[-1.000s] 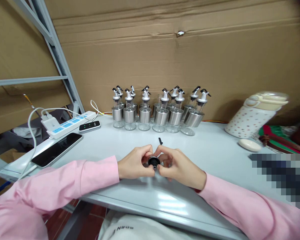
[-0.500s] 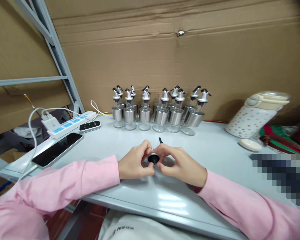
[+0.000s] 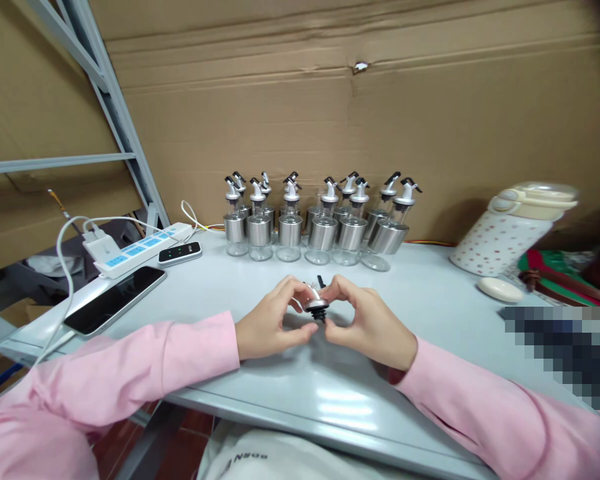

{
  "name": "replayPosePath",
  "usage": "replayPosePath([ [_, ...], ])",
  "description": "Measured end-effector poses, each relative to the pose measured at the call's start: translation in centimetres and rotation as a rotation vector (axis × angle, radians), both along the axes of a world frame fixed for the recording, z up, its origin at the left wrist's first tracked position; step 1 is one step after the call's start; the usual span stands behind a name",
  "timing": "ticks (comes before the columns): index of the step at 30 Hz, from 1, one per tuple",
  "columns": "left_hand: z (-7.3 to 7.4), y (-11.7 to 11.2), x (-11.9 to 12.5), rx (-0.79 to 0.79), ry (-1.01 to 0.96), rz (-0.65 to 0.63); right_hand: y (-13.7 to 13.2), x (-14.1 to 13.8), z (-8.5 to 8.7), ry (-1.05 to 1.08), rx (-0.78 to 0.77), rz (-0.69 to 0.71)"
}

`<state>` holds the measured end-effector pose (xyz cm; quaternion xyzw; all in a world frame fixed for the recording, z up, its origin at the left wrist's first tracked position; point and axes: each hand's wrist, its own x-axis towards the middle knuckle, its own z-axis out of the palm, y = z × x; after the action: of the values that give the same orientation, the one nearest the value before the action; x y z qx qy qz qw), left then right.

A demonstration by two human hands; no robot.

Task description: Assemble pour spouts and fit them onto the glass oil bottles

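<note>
Between my two hands, just above the table, is a pour spout [image 3: 317, 305] with a silver collar and a black ribbed stopper pointing down toward me. My left hand [image 3: 279, 319] pinches it from the left, its fingertips at the collar. From the other side my right hand [image 3: 364, 320] has thumb and fingers on the spout too. A small black piece [image 3: 321, 281] shows just behind the spout; whether it is joined to it I cannot tell. Beyond my hands stand several glass bottles with steel sleeves [image 3: 323, 233], each topped by a similar silver spout with a black lever.
On the left lie a phone [image 3: 117, 300], a small black device [image 3: 180, 253] and a white power strip [image 3: 145, 250] with cables. A dotted flask [image 3: 505, 233] and a cream oval object [image 3: 500, 289] are at right. Cardboard [image 3: 330, 120] stands behind the table.
The spout has shifted slightly right and been tilted, so its stopper, earlier facing me, now points more downward. Fingers of both hands have moved around it.
</note>
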<state>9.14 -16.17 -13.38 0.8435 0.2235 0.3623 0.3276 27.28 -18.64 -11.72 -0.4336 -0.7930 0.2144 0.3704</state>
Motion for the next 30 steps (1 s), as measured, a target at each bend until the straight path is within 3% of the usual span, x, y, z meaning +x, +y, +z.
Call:
replayPosePath([
  [8,-0.1,0.6,-0.1,0.031,-0.004,0.017,0.4,0.5,0.1,-0.013,0.024,0.021],
  [11,-0.1,0.7,-0.1,0.020,0.011,0.013,1.1,1.0,0.1,-0.098,0.120,0.048],
  [16,-0.2,1.0,-0.2,0.060,0.117,0.071,2.6,2.3,-1.1,-0.382,0.286,-0.116],
  [23,-0.2,1.2,-0.2,0.097,0.164,0.057,3.2,2.7,-2.3,-0.631,0.198,-0.138],
  [30,-0.1,1.1,0.0,0.010,0.128,0.101,3.1,2.5,-1.4,-0.555,0.146,-0.045],
])
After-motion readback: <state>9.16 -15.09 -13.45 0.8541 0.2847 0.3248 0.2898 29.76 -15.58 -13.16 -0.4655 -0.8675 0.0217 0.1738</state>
